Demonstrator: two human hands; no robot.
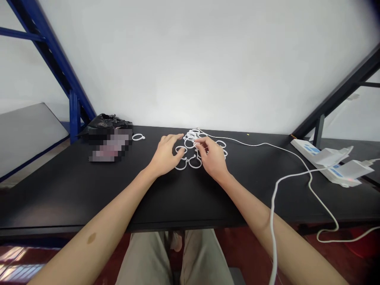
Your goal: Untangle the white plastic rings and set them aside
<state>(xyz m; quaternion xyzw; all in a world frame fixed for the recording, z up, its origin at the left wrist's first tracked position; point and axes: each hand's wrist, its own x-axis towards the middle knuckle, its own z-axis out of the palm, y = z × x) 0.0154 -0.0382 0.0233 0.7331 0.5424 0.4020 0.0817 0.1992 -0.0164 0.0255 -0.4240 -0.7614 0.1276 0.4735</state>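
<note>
Rings [191, 135], mostly piled on surface [190, 198] btwn L hand [168, 155] (fingers spread, nothing visibly held) and R hand [214, 157] (thumb/forefinger near-pinched; can't tell if ring held). Step, prob.: picking rings apart; next move needs single-ring grip.

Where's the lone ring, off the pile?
In the head view, the lone ring lies left of centre on the black table, between the black bag and left hand, nearer the bag.

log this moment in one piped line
left hand: open beside white rings | right hand: fingers close together at rings, hold unclear | lone ring: near black bag | power strip: far right
</note>
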